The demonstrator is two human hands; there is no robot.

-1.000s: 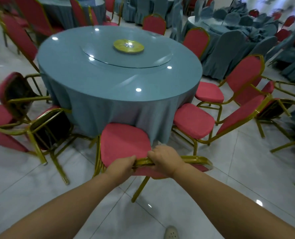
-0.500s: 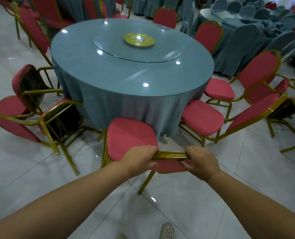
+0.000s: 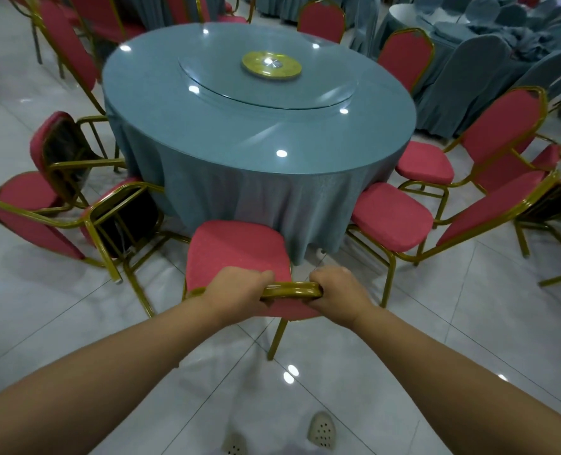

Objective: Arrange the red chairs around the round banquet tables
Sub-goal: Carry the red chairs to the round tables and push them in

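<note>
Gripping chair backrest rail [image 3: 290, 289]: left hand [image 3: 236, 288] and right hand [image 3: 336, 292], fingers curled.

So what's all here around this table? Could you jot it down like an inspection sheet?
Surface: round table under a blue-grey cloth, with a glass turntable and a gold disc at its middle.
Job's things: held chair, seat toward the table; two upright red chairs to its right.
Clutter: tipped-over chairs lying at the table's left.
Hands: left hand and right hand both grip the gold top rail of the held chair's back.
Cables: nothing seen.
Surroundings: glossy tiled floor; more clothed tables and covered chairs behind; pale shoes at the bottom edge.
</note>
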